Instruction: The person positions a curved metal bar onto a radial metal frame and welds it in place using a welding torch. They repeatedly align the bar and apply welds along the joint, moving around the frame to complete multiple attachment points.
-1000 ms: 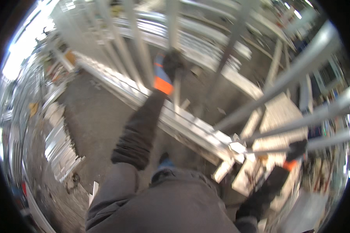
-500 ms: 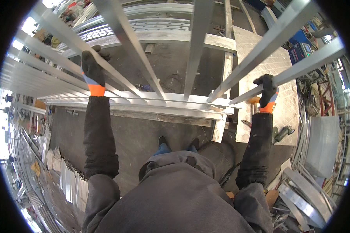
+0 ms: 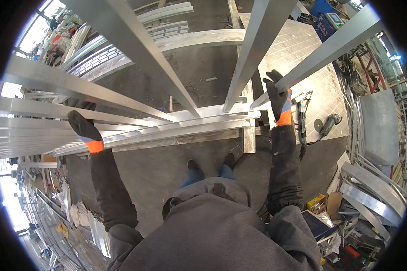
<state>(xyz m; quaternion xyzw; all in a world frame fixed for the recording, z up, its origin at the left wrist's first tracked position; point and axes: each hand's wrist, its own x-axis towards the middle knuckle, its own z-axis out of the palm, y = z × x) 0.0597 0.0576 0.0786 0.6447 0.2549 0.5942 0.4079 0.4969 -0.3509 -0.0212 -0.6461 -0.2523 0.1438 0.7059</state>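
A silvery metal railing frame, with several square bars rising from its long bottom rail (image 3: 212, 114), stands in front of me. Both my hands wear black gloves with orange cuffs. My left hand (image 3: 87, 128) is closed round one of the bars (image 3: 117, 118) on the left, its fingers partly hidden behind the metal. On the right, my right hand (image 3: 278, 97) grips the end bar (image 3: 330, 49) near its lower part; a couple of its fingertips stick up beside the bar. The bars' upper ends run out of view.
An angle grinder (image 3: 328, 125) and a slim tool with a black cable (image 3: 302, 119) lie on a patterned metal plate (image 3: 298, 49) at the right. Pale beams (image 3: 199, 38) cross behind the frame. Metal offcuts (image 3: 371, 189) and boxes clutter the lower right.
The railing frame has shifted left, and its bars now lean differently in view. Both my hands have moved left, the left one also nearer to me. The tools on the plate are less covered.
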